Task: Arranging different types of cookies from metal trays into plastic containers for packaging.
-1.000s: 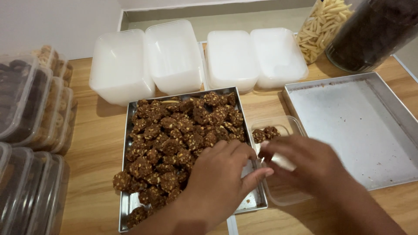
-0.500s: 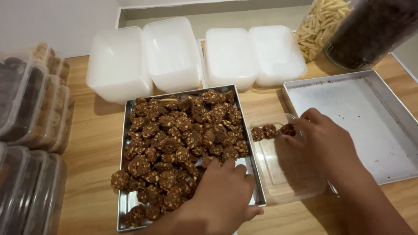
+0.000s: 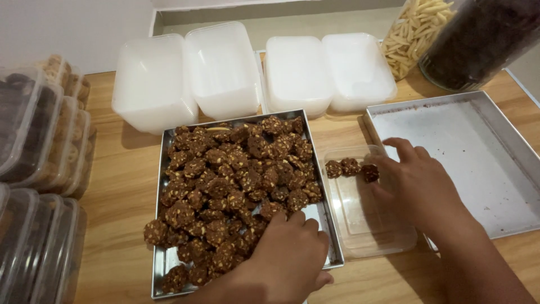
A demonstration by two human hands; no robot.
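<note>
Since 0.5 s ago: your right hand [image 3: 419, 186] has set a 3rd cookie [image 3: 369, 172] in the clear container [image 3: 365, 225], fingers loosely apart beside it. Left of the container: your left hand [image 3: 287, 253], fingers curled on cookies in the metal tray [image 3: 163, 264]. Most of the tray remains unpacked.

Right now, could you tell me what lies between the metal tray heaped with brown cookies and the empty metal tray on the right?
In the head view, a clear plastic container holding three brown cookies, with the right hand over it.
</note>
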